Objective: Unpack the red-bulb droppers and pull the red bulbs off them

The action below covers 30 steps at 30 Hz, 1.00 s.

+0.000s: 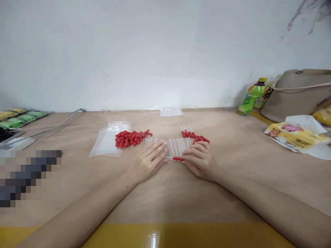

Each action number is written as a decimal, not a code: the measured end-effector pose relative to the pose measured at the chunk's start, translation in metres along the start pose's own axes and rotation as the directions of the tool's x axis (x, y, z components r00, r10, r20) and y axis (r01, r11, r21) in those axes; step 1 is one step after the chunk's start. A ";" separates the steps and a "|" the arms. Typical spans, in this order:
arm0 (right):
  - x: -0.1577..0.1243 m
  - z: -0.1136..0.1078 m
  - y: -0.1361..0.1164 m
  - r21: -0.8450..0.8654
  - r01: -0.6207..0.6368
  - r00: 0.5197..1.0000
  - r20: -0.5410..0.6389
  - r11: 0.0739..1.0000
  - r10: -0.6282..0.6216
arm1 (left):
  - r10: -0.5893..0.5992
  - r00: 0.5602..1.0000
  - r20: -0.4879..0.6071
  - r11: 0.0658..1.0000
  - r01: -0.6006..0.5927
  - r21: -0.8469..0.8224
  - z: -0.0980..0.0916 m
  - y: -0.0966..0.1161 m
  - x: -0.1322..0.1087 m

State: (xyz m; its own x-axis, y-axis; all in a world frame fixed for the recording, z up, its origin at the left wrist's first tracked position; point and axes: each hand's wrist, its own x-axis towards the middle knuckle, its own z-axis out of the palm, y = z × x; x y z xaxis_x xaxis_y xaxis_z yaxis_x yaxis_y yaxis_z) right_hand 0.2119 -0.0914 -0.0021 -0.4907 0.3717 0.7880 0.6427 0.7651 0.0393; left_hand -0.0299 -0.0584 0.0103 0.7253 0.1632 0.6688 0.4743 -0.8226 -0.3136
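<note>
Between my hands lies a dropper with a red rubber bulb (178,158) and a thin clear tube. My right hand (201,160) pinches the bulb end, while my left hand (150,161) has its fingertips closed at the tube's other end. Several clear tubes (177,147) lie side by side just beyond and under my fingers. Left of them, loose red rubber bulbs (126,138) sit in a pile partly on clear plastic bags (103,143). Beyond my right hand are several droppers with red bulbs (190,134), their thin tips pointing away from me.
At the right stand a green drink bottle (252,97) and a beige bag (297,94), with a yellow tissue pack (297,134) in front. A small plastic bag (171,112) lies by the wall. A grey cable (59,124) and green packs (26,119) are at the left.
</note>
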 end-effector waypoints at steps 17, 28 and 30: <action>0.015 0.016 -0.013 0.016 0.103 0.994 0.039 0.995 -0.104 | 0.077 0.997 -0.026 0.988 -0.080 -0.135 0.006 0.007 0.003; 0.012 0.011 -0.013 0.015 0.241 0.970 0.008 0.970 -0.241 | 0.051 0.997 -0.055 0.957 -0.064 -0.283 0.005 0.008 -0.005; 0.011 0.010 -0.011 0.007 0.263 0.964 0.023 0.965 -0.263 | 0.037 0.998 -0.054 0.954 -0.051 -0.295 0.004 0.008 -0.005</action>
State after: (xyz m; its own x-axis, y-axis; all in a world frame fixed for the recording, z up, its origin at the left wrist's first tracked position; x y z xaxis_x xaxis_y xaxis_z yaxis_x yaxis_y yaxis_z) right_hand 0.1933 -0.0907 0.0004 -0.6558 0.1689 0.7358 0.4868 0.8395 0.2412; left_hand -0.0279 -0.0637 0.0018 0.7141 0.1032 0.6924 0.2684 -0.9538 -0.1347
